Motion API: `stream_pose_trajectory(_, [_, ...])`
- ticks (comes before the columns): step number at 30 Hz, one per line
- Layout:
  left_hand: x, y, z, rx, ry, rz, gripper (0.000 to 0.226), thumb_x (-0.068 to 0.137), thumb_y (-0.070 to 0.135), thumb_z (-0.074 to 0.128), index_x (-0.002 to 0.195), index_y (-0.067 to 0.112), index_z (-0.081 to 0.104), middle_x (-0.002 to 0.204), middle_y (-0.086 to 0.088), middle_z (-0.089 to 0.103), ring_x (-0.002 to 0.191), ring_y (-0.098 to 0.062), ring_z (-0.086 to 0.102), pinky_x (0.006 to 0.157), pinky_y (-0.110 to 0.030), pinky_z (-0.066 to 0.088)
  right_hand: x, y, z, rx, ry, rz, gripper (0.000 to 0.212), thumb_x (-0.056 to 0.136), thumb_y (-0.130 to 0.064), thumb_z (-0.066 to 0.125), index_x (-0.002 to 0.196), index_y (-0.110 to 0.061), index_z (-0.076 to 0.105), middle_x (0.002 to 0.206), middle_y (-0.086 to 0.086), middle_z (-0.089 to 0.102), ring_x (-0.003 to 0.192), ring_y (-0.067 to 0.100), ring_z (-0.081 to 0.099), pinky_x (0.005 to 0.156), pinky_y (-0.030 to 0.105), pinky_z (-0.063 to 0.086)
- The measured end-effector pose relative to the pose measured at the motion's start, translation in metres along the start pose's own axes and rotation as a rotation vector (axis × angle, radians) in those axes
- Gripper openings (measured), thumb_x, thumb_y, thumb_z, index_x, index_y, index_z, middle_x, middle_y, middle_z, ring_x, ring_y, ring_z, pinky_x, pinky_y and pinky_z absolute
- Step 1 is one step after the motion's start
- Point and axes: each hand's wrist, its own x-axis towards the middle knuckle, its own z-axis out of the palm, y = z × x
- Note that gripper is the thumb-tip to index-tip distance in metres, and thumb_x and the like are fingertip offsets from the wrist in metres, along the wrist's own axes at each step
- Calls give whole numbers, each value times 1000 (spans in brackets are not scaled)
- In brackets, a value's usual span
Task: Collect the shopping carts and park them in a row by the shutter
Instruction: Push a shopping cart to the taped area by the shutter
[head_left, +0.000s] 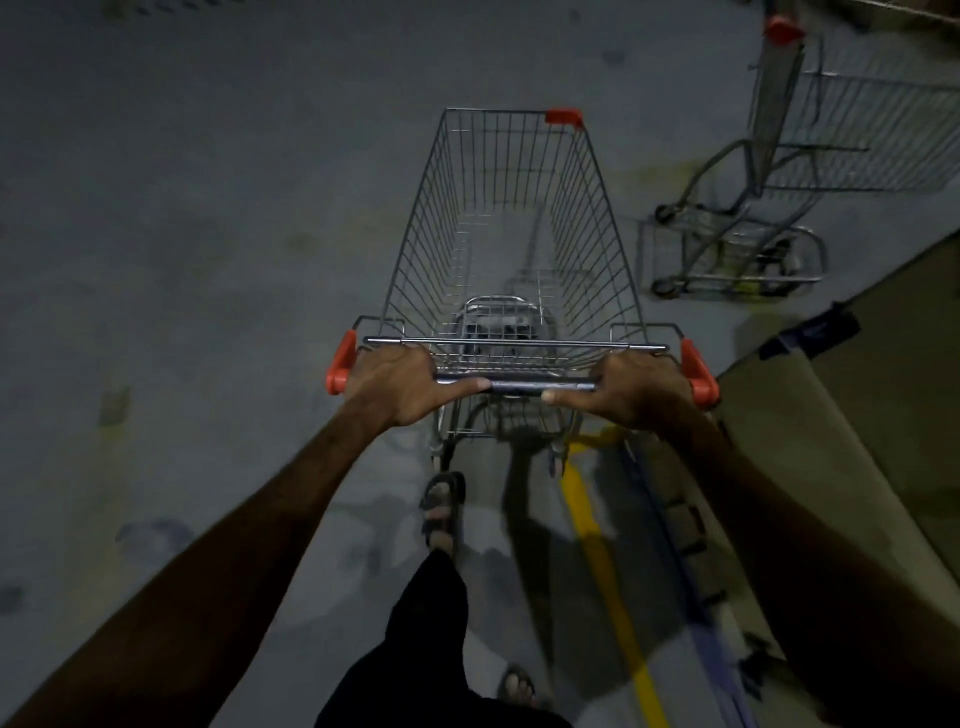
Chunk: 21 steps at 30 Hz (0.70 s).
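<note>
A wire shopping cart (511, 218) with red corner caps stands straight ahead of me on the grey floor, its basket empty. My left hand (402, 387) grips the left end of its dark handle bar (540, 386). My right hand (639, 389) grips the right end of the same bar. A second shopping cart (810, 156) stands at the upper right, apart from mine, seen side-on with its wheels toward me. No shutter is in view.
A yellow floor line (608, 577) runs along under my right arm. A raised pale ledge or ramp (852, 415) borders the floor at right. Open grey concrete floor (208, 208) spreads to the left and ahead. My sandalled feet are below the cart.
</note>
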Motion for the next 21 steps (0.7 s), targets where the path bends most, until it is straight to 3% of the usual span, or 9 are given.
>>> stream_pose_trajectory(4, [100, -28, -30, 15, 16, 8, 101, 75, 107, 20, 72, 19, 69, 80, -3, 71, 78, -26, 68, 84, -41, 53, 98, 13, -35, -29, 47, 20, 92, 65, -110, 29, 62, -23, 59, 64, -6, 59, 67, 16, 63, 74, 31, 52])
stream_pose_trajectory(7, [170, -44, -63, 30, -12, 31, 99, 81, 103, 28, 113, 24, 78, 113, -9, 78, 103, -31, 72, 98, -44, 49, 165, 23, -64, -102, 125, -17, 85, 71, -106, 28, 58, -27, 55, 58, -7, 58, 60, 11, 64, 62, 26, 46])
stream_pose_trajectory(8, [192, -49, -72, 21, -37, 38, 95, 83, 101, 30, 113, 24, 77, 115, -9, 77, 103, -31, 71, 101, -45, 48, 186, 27, -72, -116, 139, -26, 84, 73, -104, 28, 59, -27, 58, 56, -8, 57, 57, 10, 63, 59, 25, 45])
stream_pose_trajectory(11, [264, -67, -89, 16, -77, 59, 90, 80, 103, 26, 74, 22, 63, 80, -2, 68, 79, -24, 63, 96, -42, 50, 248, 38, -90, -106, 151, 9, 82, 75, -103, 31, 55, -27, 54, 53, -8, 54, 51, 7, 56, 58, 25, 42])
stream_pose_trajectory(13, [315, -78, -100, 27, -76, 74, 94, 77, 106, 23, 67, 21, 62, 65, 4, 56, 73, -22, 62, 84, -38, 47, 291, 47, -103, -92, 151, 44, 93, 70, -108, 25, 57, -23, 60, 54, -7, 58, 52, 8, 58, 62, 27, 45])
stream_pose_trajectory(17, [418, -94, -128, 27, -64, 121, 91, 80, 103, 25, 61, 21, 58, 61, 6, 52, 63, -16, 54, 78, -36, 44, 387, 75, -131, -79, 150, 63, 98, 68, -110, 19, 58, -22, 61, 55, -8, 58, 55, 10, 58, 66, 31, 48])
stream_pose_trajectory(21, [535, -108, -147, 55, 7, 144, 95, 76, 106, 21, 62, 19, 56, 71, 1, 61, 75, -24, 64, 83, -39, 50, 488, 108, -165, -83, 215, 65, 92, 65, -112, 17, 54, -26, 47, 55, -9, 50, 58, 15, 57, 70, 32, 52])
